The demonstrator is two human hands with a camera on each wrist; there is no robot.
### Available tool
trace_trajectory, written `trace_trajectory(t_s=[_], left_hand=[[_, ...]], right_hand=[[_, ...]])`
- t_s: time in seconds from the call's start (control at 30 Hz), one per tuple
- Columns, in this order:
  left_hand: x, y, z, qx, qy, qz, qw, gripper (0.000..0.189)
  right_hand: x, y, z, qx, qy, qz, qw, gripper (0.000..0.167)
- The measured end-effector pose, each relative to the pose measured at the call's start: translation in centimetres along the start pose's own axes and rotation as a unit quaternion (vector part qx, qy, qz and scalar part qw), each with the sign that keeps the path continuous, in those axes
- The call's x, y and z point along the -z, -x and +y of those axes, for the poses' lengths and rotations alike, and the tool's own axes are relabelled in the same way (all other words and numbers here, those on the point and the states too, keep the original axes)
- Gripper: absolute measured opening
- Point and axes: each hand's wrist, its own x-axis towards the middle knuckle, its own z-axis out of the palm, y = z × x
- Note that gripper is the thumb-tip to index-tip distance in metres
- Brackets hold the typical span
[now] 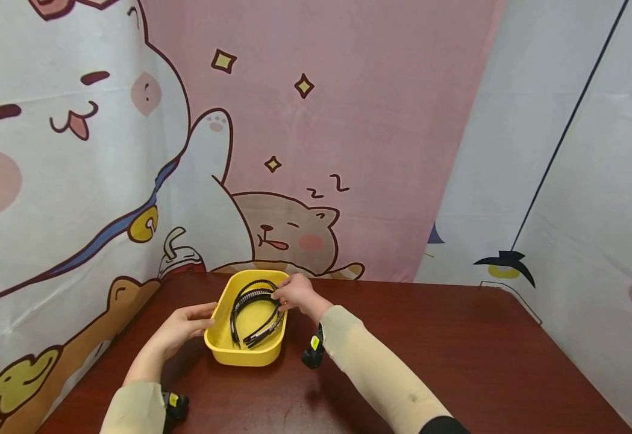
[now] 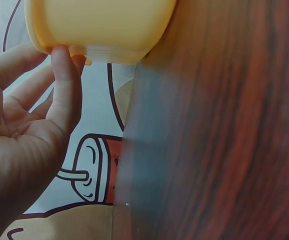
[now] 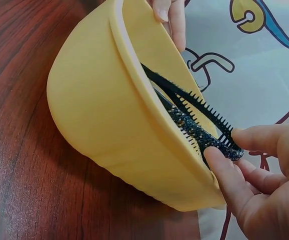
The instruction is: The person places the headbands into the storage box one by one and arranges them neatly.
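A yellow plastic basin (image 1: 245,357) stands on the table, holding several black toothed headbands (image 1: 258,294). One headband (image 3: 197,131) has a glittery, speckled surface. My left hand (image 1: 182,325) pinches the basin's left rim; in the left wrist view that hand (image 2: 34,110) has its thumb and fingertips at the edge of the yellow wall. With my right hand (image 1: 297,293) I grip the headbands at their curved end, near the right rim. Close up in the right wrist view, the thumb and fingers of this hand (image 3: 269,175) hold them from both sides, and the fingertips are partly hidden.
The dark reddish-brown table (image 1: 435,355) stretches out to the right of the basin. Cartoon-printed cloth (image 1: 381,150) hangs behind the table and along both sides. A black wrist camera (image 1: 312,352) sits on each wrist.
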Motion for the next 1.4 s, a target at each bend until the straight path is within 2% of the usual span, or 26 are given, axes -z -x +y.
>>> trace_trajectory(t_s=[0.37, 0.73, 1.0, 1.4], left_hand=[[0.0, -0.1, 0.1, -0.004, 0.0, -0.005, 1.0, 0.054], [-0.2, -0.4, 0.0, -0.004, 0.001, -0.012, 0.9999, 0.053], [-0.2, -0.5, 0.0, -0.002, 0.0, -0.009, 1.0, 0.053], [0.2, -0.4, -0.1, -0.001, 0.004, -0.008, 1.0, 0.054]], right_hand=[[0.4, 0.3, -0.1, 0.026, 0.059, 0.012, 0.9979, 0.016], [1.8, 0.3, 0.6, 0.036, 0.067, 0.01, 0.9971, 0.016], [4.5, -0.1, 1.3, 0.039, 0.077, 0.008, 0.9962, 0.015], [10.0, 0.3, 2.1, 0.033, 0.09, 0.035, 0.9948, 0.022]])
